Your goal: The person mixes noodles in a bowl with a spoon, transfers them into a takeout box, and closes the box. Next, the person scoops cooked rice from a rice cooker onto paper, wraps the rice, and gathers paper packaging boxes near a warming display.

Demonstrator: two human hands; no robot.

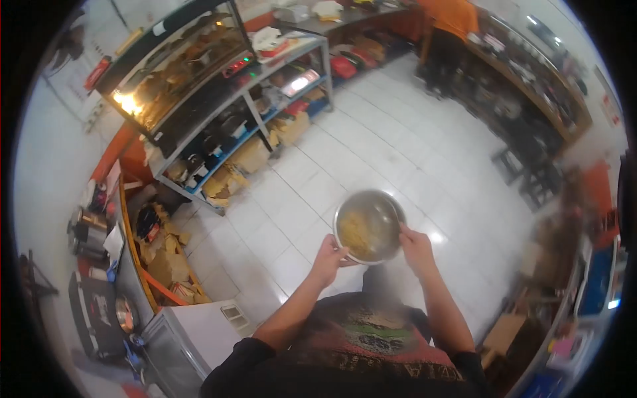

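My left hand (328, 259) and right hand (417, 247) grip a metal bowl (386, 240).
A lit glass case (182, 64) is far left; stools (540, 188) and an orange-shirted person (452, 18) are far right.

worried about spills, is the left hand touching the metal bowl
Touching: the head view shows the left hand gripping the metal bowl by its rim.

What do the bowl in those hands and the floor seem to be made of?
Bowl: probably stainless steel, smooth finish, judging by its grey sheen and bright rim. Floor: likely glazed ceramic tile, given the thin grid lines and glossy reflections.
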